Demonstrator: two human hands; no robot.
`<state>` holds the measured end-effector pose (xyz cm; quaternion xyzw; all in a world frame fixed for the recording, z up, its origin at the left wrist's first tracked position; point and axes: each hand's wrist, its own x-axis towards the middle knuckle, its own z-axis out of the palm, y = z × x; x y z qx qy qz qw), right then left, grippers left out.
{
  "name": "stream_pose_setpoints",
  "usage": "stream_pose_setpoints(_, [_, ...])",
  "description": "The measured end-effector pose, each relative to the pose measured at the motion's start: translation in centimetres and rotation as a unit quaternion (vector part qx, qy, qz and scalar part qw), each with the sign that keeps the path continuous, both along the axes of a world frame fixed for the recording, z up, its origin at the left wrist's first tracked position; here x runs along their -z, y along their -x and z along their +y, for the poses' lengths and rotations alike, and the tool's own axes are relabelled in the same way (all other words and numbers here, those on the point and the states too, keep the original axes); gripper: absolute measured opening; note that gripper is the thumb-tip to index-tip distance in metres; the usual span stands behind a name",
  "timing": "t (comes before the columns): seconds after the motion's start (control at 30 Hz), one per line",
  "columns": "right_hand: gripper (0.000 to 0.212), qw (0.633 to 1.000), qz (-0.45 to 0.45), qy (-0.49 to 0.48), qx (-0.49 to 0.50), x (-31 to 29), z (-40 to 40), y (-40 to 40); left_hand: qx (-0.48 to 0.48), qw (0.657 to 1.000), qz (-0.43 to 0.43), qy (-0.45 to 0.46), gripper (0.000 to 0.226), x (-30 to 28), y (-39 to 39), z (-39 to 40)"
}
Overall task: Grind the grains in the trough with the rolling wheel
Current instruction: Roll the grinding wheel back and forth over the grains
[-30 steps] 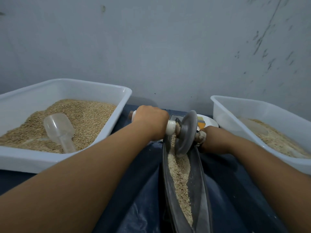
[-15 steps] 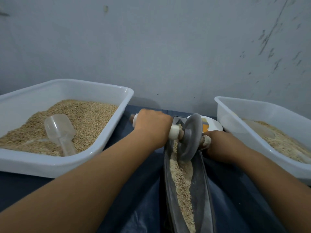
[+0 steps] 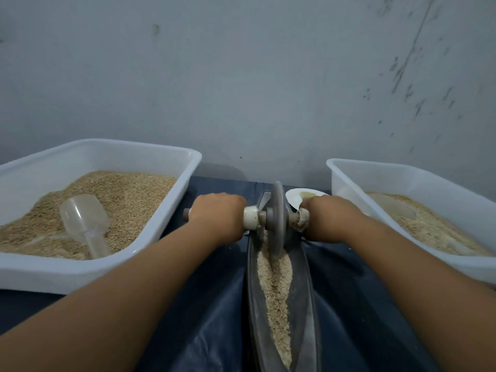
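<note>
- Head view: a long, narrow, boat-shaped trough (image 3: 304, 277) of dull grey metal runs from the near edge towards the far wall, on a dark blue, creased plastic sheet (image 3: 214, 318).
- Coarse tan grains (image 3: 276, 296) lie in a gritty ridge along the trough's bottom, with a groove pressed down the middle.
- The rolling wheel (image 3: 277, 218), a thin grey disc, stands upright on its edge in the trough's far part, its rim sunk in the grains.
- An axle runs through the disc, with a white collar on its left side and pale wrapping on the right.
- Left hand (image 3: 217, 217) is curled tight round the left handle, knuckles up; the brown end of the handle pokes out past it.
- Right hand (image 3: 328, 218) wraps round the right handle the same way.
- Far left, a white plastic tub (image 3: 150, 237) holds a mound of golden grain with a clear scoop (image 3: 84, 224) lying in it.
- Right, a second white tub (image 3: 402, 181) holds paler, finer meal.
- Behind the wheel, a white plate (image 3: 295, 197) peeks out.
- Scuffed grey wall (image 3: 241, 76) at the back.
</note>
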<state>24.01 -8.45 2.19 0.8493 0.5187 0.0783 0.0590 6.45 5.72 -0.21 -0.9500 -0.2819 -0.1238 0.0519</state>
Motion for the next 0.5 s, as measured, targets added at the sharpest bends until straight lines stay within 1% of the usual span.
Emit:
stream_pose_setpoints(0.13, [0.012,1.000,0.005,0.017,-0.001,0.3,-1.7,1.6,-0.009,1.000,0.009,0.003,0.020,0.3,1.9,-1.6])
stream_pose_setpoints(0.23, [0.016,0.999,0.043,0.024,0.010,0.5,-3.9,3.3,-0.004,1.000,0.017,-0.013,0.020,0.1,3.5,-3.5])
stream_pose_setpoints(0.37, [0.021,0.997,0.068,0.026,0.011,0.1,-6.8,6.0,0.014,0.999,0.027,-0.022,0.017,-0.6,5.9,-6.0])
stream_pose_setpoints(0.5, [0.018,0.999,0.045,0.016,-0.011,-0.7,-9.5,8.6,0.018,1.000,0.021,-0.002,0.017,-0.5,8.9,-7.9])
